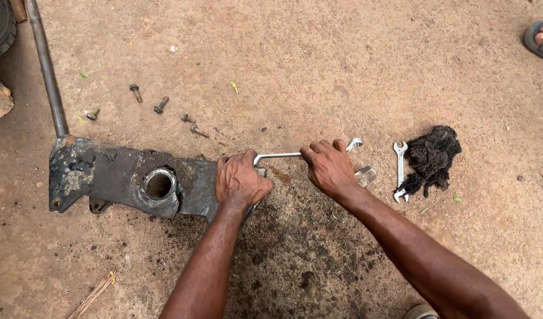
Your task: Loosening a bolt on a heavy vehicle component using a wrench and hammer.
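Left hand (240,182) presses closed on the right end of the dark metal bracket (124,180). Right hand (328,167) grips the offset wrench (283,156) seated there. Several bolts (161,105) lie removed beyond the bracket; this fastener is not yet out.

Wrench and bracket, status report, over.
Left hand pressing on the dark metal bracket. Right hand gripping the wrench handle. Loose bolts, spare spanner, rag lie apart, nothing obstructing.

A single head-worn camera looks almost straight down from above the person's forearms onto a dirt floor (342,71). It sits near, at about arm's reach. No second view shares the scene.
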